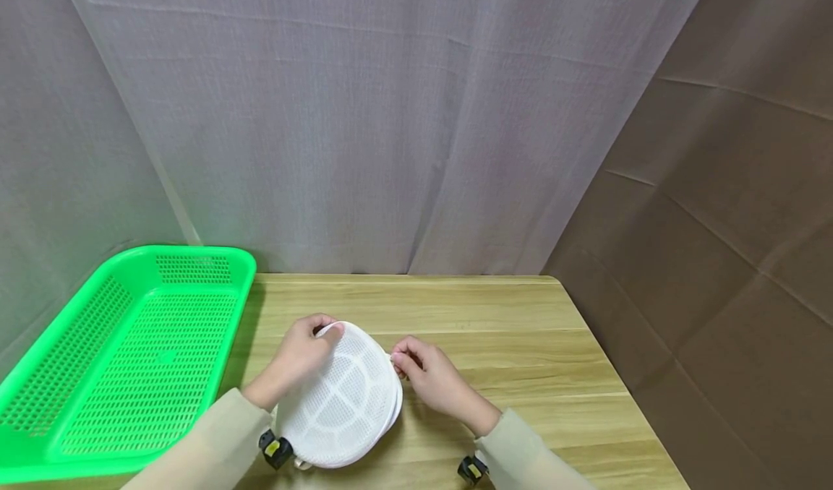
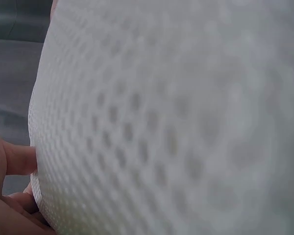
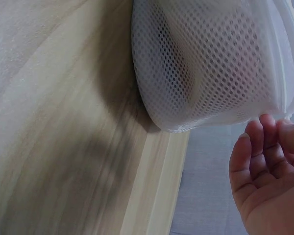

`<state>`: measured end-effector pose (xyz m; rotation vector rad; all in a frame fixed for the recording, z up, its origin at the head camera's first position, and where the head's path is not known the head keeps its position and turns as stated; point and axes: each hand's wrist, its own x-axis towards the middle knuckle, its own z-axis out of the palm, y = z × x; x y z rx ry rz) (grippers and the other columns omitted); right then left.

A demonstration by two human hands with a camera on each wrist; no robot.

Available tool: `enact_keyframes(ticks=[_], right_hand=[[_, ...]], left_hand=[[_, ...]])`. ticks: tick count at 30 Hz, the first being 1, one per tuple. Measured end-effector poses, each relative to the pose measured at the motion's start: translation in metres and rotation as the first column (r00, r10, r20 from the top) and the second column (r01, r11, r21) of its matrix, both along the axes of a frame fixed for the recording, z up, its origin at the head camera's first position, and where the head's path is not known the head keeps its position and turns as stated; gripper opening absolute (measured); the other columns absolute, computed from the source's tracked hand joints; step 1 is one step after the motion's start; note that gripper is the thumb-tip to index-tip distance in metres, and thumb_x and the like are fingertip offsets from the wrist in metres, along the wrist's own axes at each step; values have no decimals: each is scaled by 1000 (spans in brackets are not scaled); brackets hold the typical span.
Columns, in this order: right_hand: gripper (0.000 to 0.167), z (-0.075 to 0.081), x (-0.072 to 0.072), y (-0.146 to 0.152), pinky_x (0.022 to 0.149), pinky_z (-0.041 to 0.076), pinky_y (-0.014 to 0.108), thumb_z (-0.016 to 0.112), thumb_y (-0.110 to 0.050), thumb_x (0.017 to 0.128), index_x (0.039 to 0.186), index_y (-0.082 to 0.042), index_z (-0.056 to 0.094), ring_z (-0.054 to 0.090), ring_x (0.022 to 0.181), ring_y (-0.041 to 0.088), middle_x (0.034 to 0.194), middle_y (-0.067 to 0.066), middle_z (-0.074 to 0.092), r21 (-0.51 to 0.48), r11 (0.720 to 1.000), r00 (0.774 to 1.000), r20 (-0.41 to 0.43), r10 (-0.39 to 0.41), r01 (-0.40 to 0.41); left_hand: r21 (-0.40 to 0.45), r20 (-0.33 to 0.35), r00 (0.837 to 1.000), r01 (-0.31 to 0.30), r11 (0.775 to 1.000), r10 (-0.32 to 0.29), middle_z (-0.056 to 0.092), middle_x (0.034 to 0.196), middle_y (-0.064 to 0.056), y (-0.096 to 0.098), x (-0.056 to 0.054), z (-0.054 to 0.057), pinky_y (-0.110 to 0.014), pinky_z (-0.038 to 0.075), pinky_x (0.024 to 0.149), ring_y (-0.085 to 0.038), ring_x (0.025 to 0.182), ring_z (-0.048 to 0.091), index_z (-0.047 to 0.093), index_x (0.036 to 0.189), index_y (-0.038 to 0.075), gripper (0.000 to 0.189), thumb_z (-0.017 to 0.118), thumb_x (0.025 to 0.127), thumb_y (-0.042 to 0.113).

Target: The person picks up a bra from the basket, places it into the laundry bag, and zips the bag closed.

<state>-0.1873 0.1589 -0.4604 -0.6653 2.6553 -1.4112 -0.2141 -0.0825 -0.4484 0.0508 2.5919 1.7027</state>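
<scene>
A round white mesh laundry bag (image 1: 341,403) is held tilted over the table, its ribbed flat face turned up. At its upper left rim my left hand (image 1: 302,353) grips the edge, thumb on the face. The bag's mesh (image 2: 137,122) fills most of the left wrist view, with the left thumb and fingers at lower left. My right hand (image 1: 432,381) pinches something small at the zippered right edge, mostly hidden by the fingertips. In the right wrist view, its fingers (image 3: 240,159) curl beneath the bag's seam, beside the soft mesh side wall (image 3: 210,63).
A big green plastic basket (image 1: 244,288) with slotted walls stands at the left of the wooden table (image 1: 494,309). A grey curtain (image 1: 325,129) hangs behind the table, and a brown cloth wall (image 1: 729,208) rises along the right.
</scene>
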Motion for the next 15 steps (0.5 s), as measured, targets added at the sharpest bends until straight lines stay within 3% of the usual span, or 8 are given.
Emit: enact_keyframes(ticks=[7,12,15], right_hand=[[12,-3,0,-1,65,50,27,52,-23,101,95,-16,60,60,77,25,82,8,62,-9,1000,999,24,-26,26],[12,-1,0,-2,67,51,28,51,-21,101,98,-13,59,61,77,23,81,-3,60,-25,998,998,32,-61,62],[11,3,0,-4,67,51,28,51,-19,101,97,-13,58,61,77,22,81,-2,59,-30,997,997,12,-71,71]], left_hand=[[45,32,999,-8,999,7,64,95,-7,-2,0,0,-33,44,76,-21,86,55,66,99,2,20,58,95,20],[41,-1,998,58,997,-58,63,105,-11,2,2,4,-39,44,88,-24,98,56,62,109,0,23,56,97,18],[9,-57,993,105,994,-104,61,114,-15,8,4,8,-46,40,96,-30,110,54,60,114,-1,26,58,96,18]])
